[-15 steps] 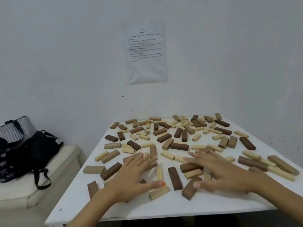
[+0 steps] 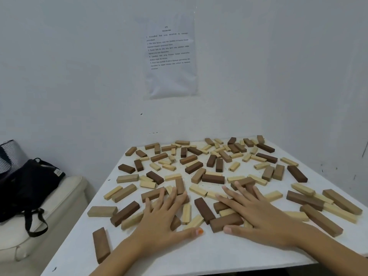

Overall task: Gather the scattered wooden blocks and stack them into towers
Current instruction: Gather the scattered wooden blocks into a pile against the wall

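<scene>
White wall (image 2: pixel 79 76) fills the far side and the right of the scene, meeting in a corner behind a white table (image 2: pixel 199 253). To the left of the table stands a cream seat (image 2: pixel 59 196), and on it lie a black bag (image 2: pixel 29 182) with a strap hanging down over the front and, behind it, a striped bag (image 2: pixel 10 154) cut off by the frame edge. A printed sheet of paper (image 2: pixel 171 56) is fixed to the far wall above the table; its text is too small to read.

Wooden blocks (image 2: pixel 213 178) in dark brown, mid brown and pale tones lie scattered flat across nearly the whole tabletop, from the far corner to the near middle, none stacked into a tower. The person's two bare forearms reach in from the near edge. The left hand (image 2: pixel 161 218) lies palm down on the blocks near the middle, fingers straight and spread wide, gripping nothing. The right hand (image 2: pixel 258 218) lies the same way just to its right, fingers fanned out over several blocks, thumb touching a dark block (image 2: pixel 226 222). Between the two hands lies a long dark block (image 2: pixel 204 210), with a pale block (image 2: pixel 194 222) beside it next to the left thumb. A lone brown block (image 2: pixel 101 245) sits near the table's left edge, apart from the rest. The left thumbnail (image 2: pixel 199 231) is orange.
</scene>
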